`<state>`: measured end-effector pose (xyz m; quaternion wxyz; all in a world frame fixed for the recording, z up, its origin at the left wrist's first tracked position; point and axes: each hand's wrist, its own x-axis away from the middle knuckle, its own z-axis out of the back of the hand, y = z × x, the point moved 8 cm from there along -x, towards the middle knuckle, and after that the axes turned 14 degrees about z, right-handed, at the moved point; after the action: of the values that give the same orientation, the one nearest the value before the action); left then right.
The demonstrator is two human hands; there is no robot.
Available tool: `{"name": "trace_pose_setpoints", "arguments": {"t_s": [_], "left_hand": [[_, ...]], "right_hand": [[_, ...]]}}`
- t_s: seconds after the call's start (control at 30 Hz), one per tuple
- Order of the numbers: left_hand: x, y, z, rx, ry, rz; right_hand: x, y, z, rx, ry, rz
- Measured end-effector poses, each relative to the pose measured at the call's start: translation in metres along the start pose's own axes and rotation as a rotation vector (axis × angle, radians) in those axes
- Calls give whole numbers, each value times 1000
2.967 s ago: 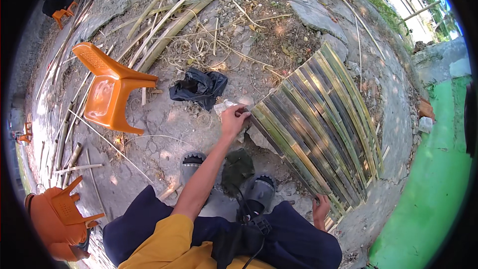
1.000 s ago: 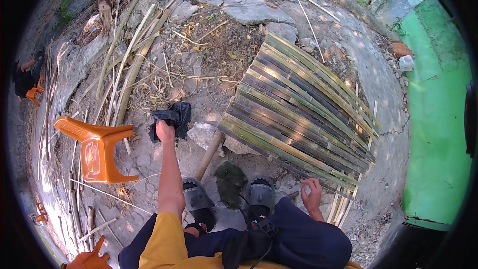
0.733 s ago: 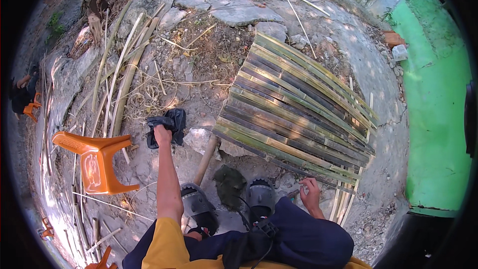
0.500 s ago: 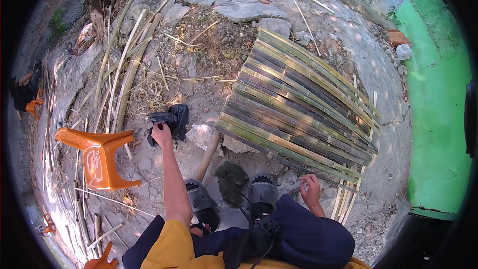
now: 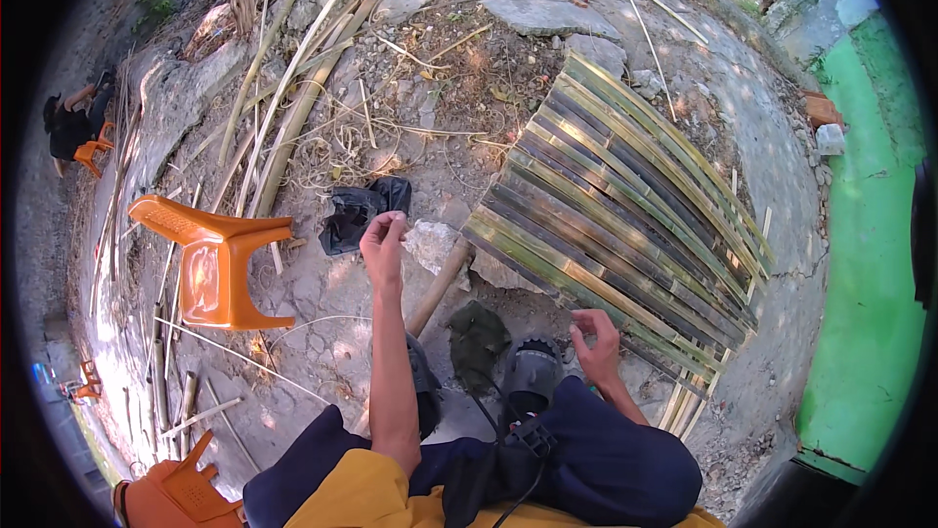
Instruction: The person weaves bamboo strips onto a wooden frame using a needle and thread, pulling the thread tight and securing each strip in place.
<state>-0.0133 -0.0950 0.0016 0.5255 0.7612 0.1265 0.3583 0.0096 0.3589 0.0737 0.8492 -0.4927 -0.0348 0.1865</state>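
Observation:
My left hand (image 5: 384, 240) is in the middle, just in front of a crumpled black plastic bag (image 5: 363, 215) on the ground. Its thumb and fingertips are pinched together; anything between them is too small to make out. My right hand (image 5: 598, 344) is beside the near edge of a panel of split bamboo slats (image 5: 606, 206), fingers curled in toward the thumb. Whatever it might hold is hidden. A wooden handle (image 5: 438, 289) slants past my left forearm, its upper end against a pale stone (image 5: 430, 243). A dark green cloth-like item (image 5: 477, 340) lies between my feet.
An orange plastic chair (image 5: 217, 259) lies tipped over at left, with another orange chair (image 5: 181, 499) at lower left. Bamboo poles (image 5: 293, 137) lie beyond. Long pale strips (image 5: 689, 401) run under the panel. A green wall (image 5: 860, 264) bounds the right; a person (image 5: 73, 123) is far left.
My left hand has drawn away from the black plastic bag, moving right and nearer to the panel. My right hand has risen slightly, its fingers more curled. The whole view has shifted.

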Motion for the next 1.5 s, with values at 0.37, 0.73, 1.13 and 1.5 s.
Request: {"name": "trace_pose_setpoints", "arguments": {"t_s": [0.37,0.73,1.13,1.5], "left_hand": [[108,-79,-124,-99,-581,349],[21,-64,-1,-736,383,-51],[-13,-80,4,-978,284,198],[-12,-80,-36,-1017,225,-68]], "right_hand": [[-83,6,-105,-392,-237,-184],[-61,17,-110,-254,-182,-131],[-32,44,-106,-294,-217,-182],[-28,39,-107,-245,-286,-116]]}}
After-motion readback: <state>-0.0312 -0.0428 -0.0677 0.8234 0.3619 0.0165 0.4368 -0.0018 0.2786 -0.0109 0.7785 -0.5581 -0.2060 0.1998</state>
